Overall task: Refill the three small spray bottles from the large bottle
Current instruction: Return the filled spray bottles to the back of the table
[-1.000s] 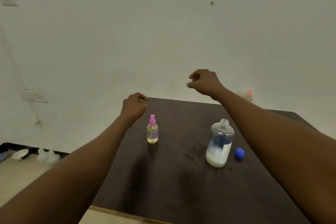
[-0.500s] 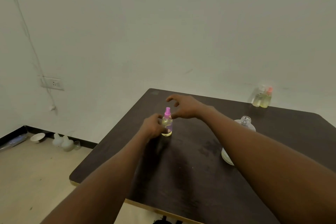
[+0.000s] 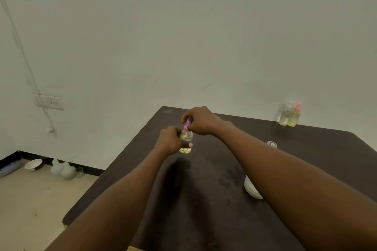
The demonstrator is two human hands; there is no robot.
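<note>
Fingers (image 3: 189, 145) of our left hand (image 3: 170, 140) curl round the small spray bottle (image 3: 186, 138) toward the far left of the table (image 3: 204, 199), while our right hand (image 3: 201, 120) pinches its pink sprayer top (image 3: 187, 123). Uncapping looks to be the step in hand; next we must twist it free, then fetch the large bottle (image 3: 272, 144) nearby.

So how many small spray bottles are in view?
3. The pink-topped bottle is in the left hand, the right hand pinching its top. A white-topped bottle and an orange-topped bottle stand together at the table's far edge. The right arm may hide more.
</note>
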